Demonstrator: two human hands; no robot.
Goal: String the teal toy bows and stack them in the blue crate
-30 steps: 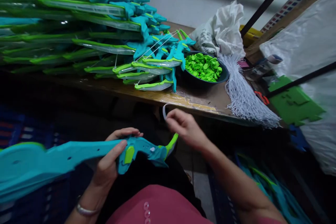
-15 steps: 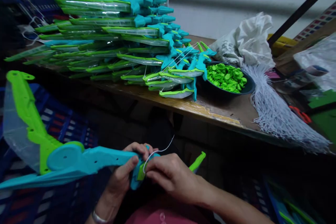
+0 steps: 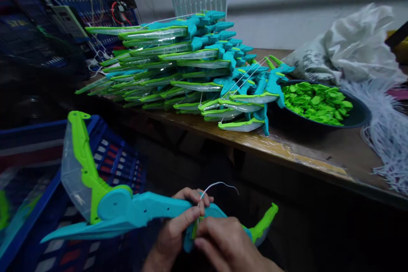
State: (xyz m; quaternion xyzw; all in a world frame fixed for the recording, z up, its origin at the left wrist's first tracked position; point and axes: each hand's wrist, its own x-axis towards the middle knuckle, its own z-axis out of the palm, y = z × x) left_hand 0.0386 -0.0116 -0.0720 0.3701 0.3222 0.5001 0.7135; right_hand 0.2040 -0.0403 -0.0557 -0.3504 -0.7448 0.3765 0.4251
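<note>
A blue and green plastic toy bow (image 3: 137,210) lies across my lap, its green limb with a clear plastic sheet raised at the left. My left hand (image 3: 174,229) is closed around its blue middle, by the grip. A thin white cord (image 3: 219,183) rises in a curve from the left fingertips, its free end in the air. My right hand (image 3: 226,238) is closed, fingertips pinched against a small green part (image 3: 194,229) on the grip. Whatever lies between those right fingertips is hidden. The bow's other green limb (image 3: 264,223) sticks out past my right hand.
On the wooden table (image 3: 287,157) ahead lies a stack of similar toy bows (image 3: 178,63). Right of it are a dark bowl (image 3: 360,112) of small green pieces, a bundle of white cords (image 3: 385,144) and a white sack (image 3: 360,42). A blue crate (image 3: 111,157) stands at lower left.
My view has swung left, so the table things sit further right. The cord, earlier by my right fingertips, now comes up between my left fingertips. My right hand has shifted lower on the grip.
</note>
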